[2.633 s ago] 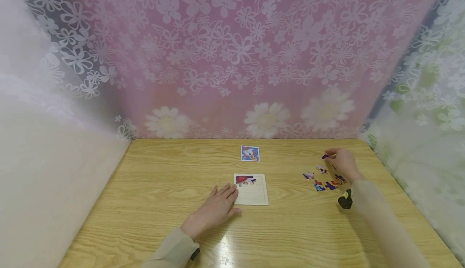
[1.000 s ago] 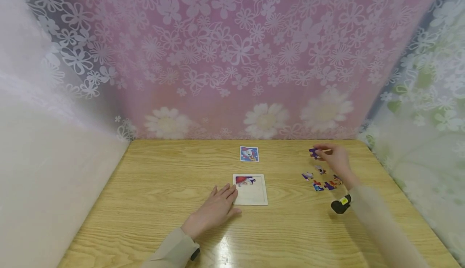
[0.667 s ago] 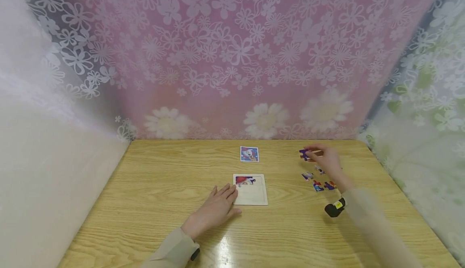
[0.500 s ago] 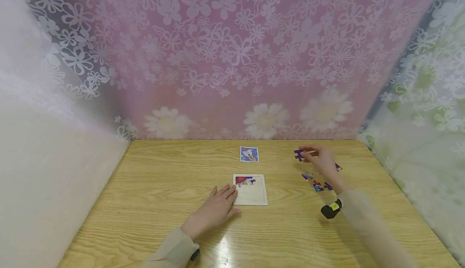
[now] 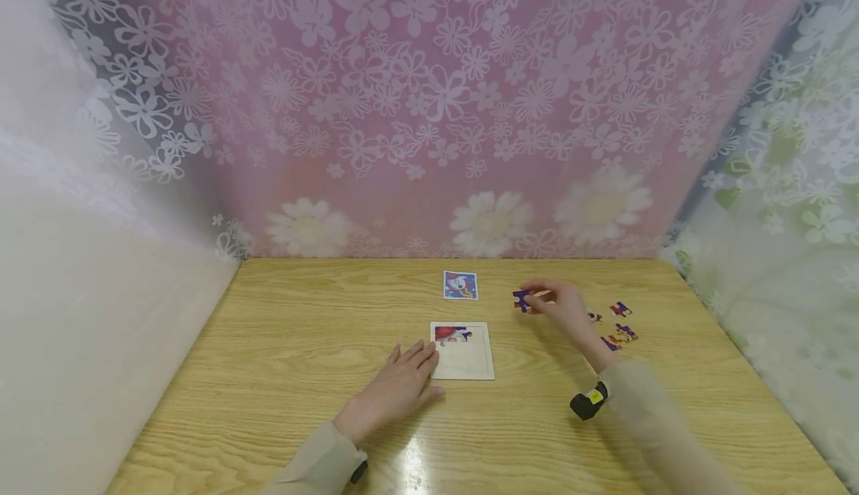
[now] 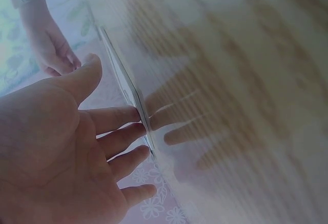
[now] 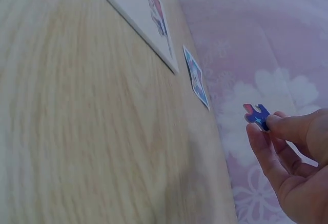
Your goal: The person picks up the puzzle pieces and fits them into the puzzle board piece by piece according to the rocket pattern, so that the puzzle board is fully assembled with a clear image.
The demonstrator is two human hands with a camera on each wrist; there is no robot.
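Pinching a purple jigsaw piece point(image 7: 258, 116) in the right hand point(image 5: 562, 311), I hold it remotely off the far right corner of the white puzzle tray point(image 5: 470, 361), whose left edge the left hand point(image 5: 396, 385) touches with outstretched fingers.

No legible text in any view. Yellow label point(image 5: 596, 396) on black wrist device point(image 5: 582, 407), lower right of head frame: too small to read.
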